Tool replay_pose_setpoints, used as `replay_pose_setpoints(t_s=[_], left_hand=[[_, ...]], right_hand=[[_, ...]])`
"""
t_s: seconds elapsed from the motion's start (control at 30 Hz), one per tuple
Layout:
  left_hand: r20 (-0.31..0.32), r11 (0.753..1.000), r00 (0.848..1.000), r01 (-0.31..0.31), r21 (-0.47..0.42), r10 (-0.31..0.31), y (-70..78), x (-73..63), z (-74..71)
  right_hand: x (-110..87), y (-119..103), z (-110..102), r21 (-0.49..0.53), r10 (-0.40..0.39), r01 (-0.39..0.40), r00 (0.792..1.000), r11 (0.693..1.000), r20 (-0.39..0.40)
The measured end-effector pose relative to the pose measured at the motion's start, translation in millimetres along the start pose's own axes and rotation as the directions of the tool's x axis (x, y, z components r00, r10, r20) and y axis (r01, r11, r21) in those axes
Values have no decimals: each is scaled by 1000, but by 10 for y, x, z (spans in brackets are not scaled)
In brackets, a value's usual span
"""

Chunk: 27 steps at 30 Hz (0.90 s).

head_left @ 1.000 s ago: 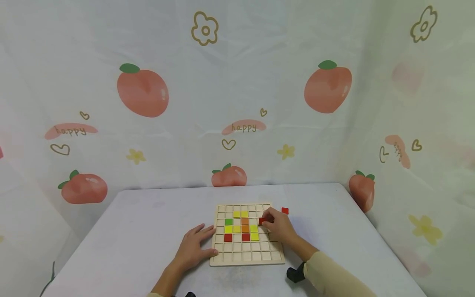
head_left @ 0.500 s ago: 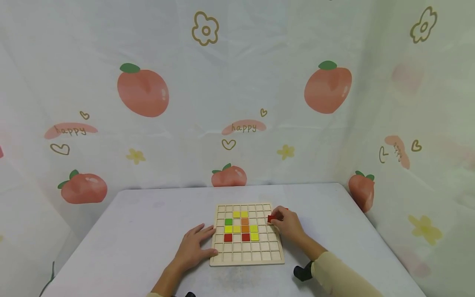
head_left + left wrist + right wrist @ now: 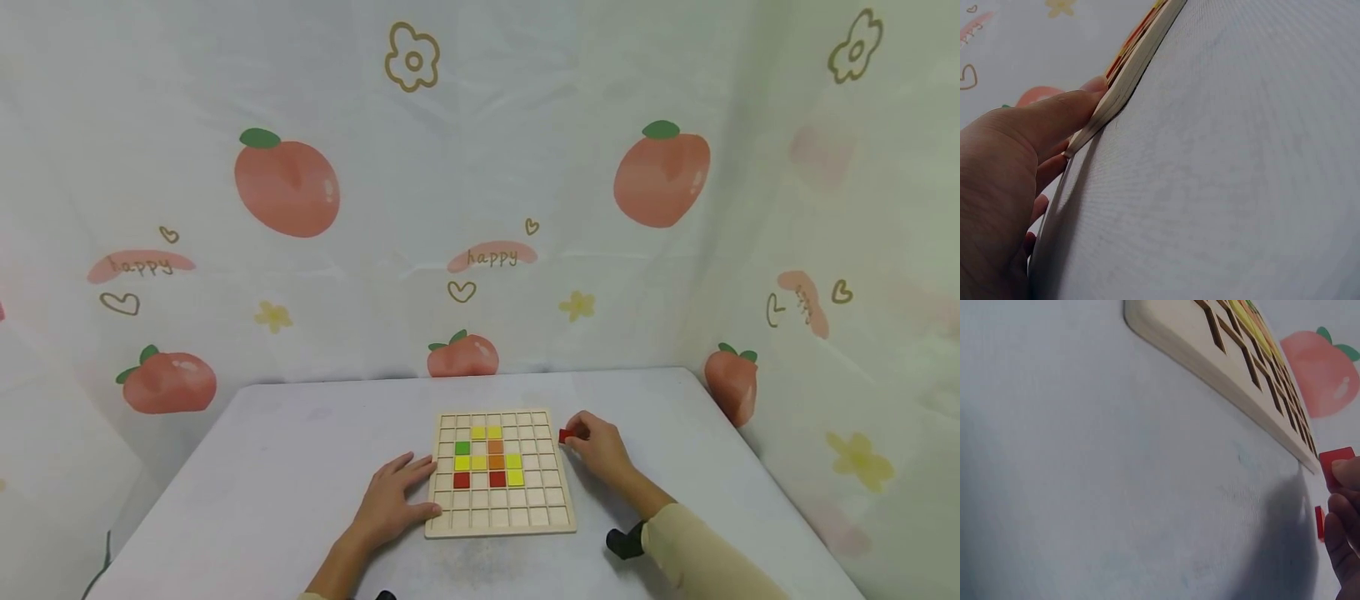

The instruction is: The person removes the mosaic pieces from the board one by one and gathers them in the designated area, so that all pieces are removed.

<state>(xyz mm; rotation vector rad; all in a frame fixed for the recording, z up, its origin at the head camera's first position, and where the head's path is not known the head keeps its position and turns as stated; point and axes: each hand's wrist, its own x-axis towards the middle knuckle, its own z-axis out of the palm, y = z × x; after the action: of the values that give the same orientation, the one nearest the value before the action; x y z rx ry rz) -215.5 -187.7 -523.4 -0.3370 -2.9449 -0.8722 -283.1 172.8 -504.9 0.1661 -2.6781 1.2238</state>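
A wooden grid board (image 3: 489, 518) lies on the table, with green (image 3: 462, 448), yellow, orange (image 3: 496, 462) and red square tiles (image 3: 461, 480) in some of its cells. My left hand (image 3: 392, 497) rests at the board's left edge. In the left wrist view its thumb (image 3: 1063, 115) touches the rim, and its other fingers are partly hidden. Just off the board's right edge, my right hand (image 3: 600, 446) pinches a red square tile (image 3: 566, 436) between thumb and finger. A second red tile (image 3: 1320, 523) shows below the held one in the right wrist view, partly covered by fingers.
The white-covered table (image 3: 315, 450) extends around the board. Behind it hangs a pale curtain (image 3: 375, 333) printed with peaches and flowers. A black strap piece (image 3: 625, 542) sticks out at the right cuff.
My right hand has moved right with the red tile, from over the board's right columns to beyond its edge. The loose red tile is now hidden in the head view. My left hand stays put.
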Motion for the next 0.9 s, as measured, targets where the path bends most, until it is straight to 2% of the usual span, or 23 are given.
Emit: replay_pose_setpoints(t_s=[0.47,0.67,0.9], left_hand=[[-1,1000,1000,-2,6,2,16,-12,-4],[-4,1000,1000,-7,9,7,16,-12,-10],[2,1000,1000,-8,3,8,7,-7,-9]], right_hand=[[43,195,-75,-46,18,-19,999,999,-34],[30,215,-110,-26,35,-36,998,999,-42],[61,251,-147,-68,24,-28,998,997,-65]])
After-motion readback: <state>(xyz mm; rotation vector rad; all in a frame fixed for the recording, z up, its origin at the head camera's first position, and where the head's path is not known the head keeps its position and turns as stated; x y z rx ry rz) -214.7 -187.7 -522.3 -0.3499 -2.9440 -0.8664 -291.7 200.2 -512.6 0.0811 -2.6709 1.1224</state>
